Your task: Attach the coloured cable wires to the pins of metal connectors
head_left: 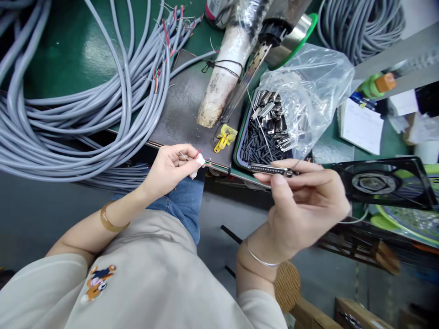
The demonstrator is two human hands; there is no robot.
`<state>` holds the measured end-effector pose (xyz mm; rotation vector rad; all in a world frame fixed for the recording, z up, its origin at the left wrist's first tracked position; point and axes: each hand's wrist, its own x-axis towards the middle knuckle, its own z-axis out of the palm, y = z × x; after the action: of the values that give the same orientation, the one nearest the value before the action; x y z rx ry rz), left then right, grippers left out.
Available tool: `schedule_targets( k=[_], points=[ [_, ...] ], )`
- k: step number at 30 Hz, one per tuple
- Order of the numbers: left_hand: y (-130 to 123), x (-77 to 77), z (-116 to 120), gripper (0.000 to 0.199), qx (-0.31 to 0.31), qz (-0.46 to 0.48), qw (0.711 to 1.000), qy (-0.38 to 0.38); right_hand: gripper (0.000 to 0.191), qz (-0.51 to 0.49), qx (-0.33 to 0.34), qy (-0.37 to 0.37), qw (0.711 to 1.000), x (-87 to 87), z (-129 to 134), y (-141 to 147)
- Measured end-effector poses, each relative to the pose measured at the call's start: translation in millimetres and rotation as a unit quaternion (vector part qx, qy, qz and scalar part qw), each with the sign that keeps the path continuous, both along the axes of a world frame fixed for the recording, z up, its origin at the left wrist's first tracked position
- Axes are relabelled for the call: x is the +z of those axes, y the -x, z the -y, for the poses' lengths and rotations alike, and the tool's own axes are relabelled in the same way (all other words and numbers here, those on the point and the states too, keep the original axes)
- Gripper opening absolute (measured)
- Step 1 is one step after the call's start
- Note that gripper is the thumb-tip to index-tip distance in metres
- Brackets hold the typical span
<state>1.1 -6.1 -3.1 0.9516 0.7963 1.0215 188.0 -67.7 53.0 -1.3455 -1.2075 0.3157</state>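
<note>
2 bare hands work at the near edge of a green worktop (77,50). The left hand (171,168) has its fingers pinched on a small white piece (200,160), with thin coloured wires beside it. The right hand (302,205) has thumb and fingers clamped on a metal connector (269,169), at the near side of a parts tray (239,148). Careful handling probably means gripping the connector's shell, clear of its contacts, and keeping wire ends untangled.

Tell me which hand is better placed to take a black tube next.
Probably the right hand, near the tray of black tubes, though holding a D-sub connector; the left hand is farther.
</note>
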Motion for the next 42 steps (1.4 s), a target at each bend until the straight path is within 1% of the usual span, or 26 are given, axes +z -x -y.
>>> schedule_targets(
  k=[2,4,7,10,13,17,21,24,26,27,29,30,32,34,35,36,38,40,42],
  points=[
    [-1.1,0.2,-1.3,0.019,0.006,-0.014,1.000,-0.006,0.021,-0.056,0.014,0.004,0.998,-8.9,-2.3,5.2],
    [-2.3,0.4,-2.5,0.017,0.011,-0.025,1.000,-0.009,0.021,-0.074,0.024,-0.004,0.997,-17.6,-6.3,8.3],
    [-4.1,0.9,-4.1,0.016,0.017,-0.039,0.999,-0.010,0.019,-0.056,0.026,-0.019,0.998,-28.5,-11.9,12.6],
    [-5.8,1.8,-5.0,0.016,0.022,-0.042,0.999,-0.011,0.018,-0.031,-0.006,-0.032,0.999,-35.8,-15.7,15.9],
    [-6.3,2.4,-5.6,0.015,0.018,-0.034,0.999,-0.007,0.019,-0.055,-0.016,-0.038,0.998,-40.0,-19.2,16.2],
    [-3.8,1.6,-7.1,0.016,-0.003,-0.011,0.999,0.034,0.020,-0.112,0.010,-0.041,0.993,-43.7,-24.1,11.7],
    [0.9,-0.1,-9.2,0.017,-0.033,0.001,0.995,0.097,0.020,-0.122,0.010,-0.051,0.991,-45.5,-25.7,6.8],
    [3.2,-0.5,-9.7,0.018,-0.039,0.011,0.992,0.117,0.020,-0.119,0.006,-0.036,0.992,-43.7,-21.6,5.8],
    [4.1,-0.4,-9.1,0.019,-0.036,0.012,0.993,0.113,0.018,-0.085,0.015,-0.005,0.996,-42.8,-16.9,6.0],
    [4.5,-0.2,-8.6,0.019,-0.033,0.010,0.994,0.105,0.017,-0.045,0.021,0.011,0.999,-43.0,-14.5,5.9],
    [5.1,0.2,-7.7,0.018,-0.026,0.002,0.996,0.080,0.012,0.085,0.041,0.030,0.995,-45.9,-10.7,5.1],
    [5.4,0.4,-7.4,0.017,-0.022,-0.003,0.998,0.065,0.012,0.163,0.055,0.027,0.985,-48.4,-9.6,4.3],
    [5.5,1.2,-7.7,0.015,-0.018,-0.009,0.999,0.037,0.019,0.294,0.088,0.011,0.952,-54.7,-8.9,2.2],
    [4.9,2.4,-8.9,0.015,-0.017,-0.015,1.000,0.018,0.025,0.360,0.123,0.000,0.925,-60.3,-9.0,0.5],
    [4.4,3.1,-9.7,0.015,-0.016,-0.020,1.000,0.012,0.028,0.370,0.137,-0.004,0.919,-62.1,-9.0,0.3],
    [3.7,3.8,-10.6,0.016,-0.014,-0.027,1.000,0.006,0.030,0.367,0.145,-0.012,0.919,-63.0,-8.9,0.8],
    [1.9,4.7,-12.3,0.017,-0.006,-0.041,0.999,-0.003,0.030,0.332,0.138,-0.037,0.932,-62.4,-8.7,3.7],
    [-0.2,4.5,-13.5,0.016,0.005,-0.055,0.998,-0.013,0.026,0.264,0.107,-0.060,0.957,-59.9,-9.3,9.0],
    [-2.1,3.0,-14.4,0.014,0.018,-0.069,0.997,-0.028,0.017,0.161,0.066,-0.056,0.983,-58.0,-11.8,15.1]
  ],
)
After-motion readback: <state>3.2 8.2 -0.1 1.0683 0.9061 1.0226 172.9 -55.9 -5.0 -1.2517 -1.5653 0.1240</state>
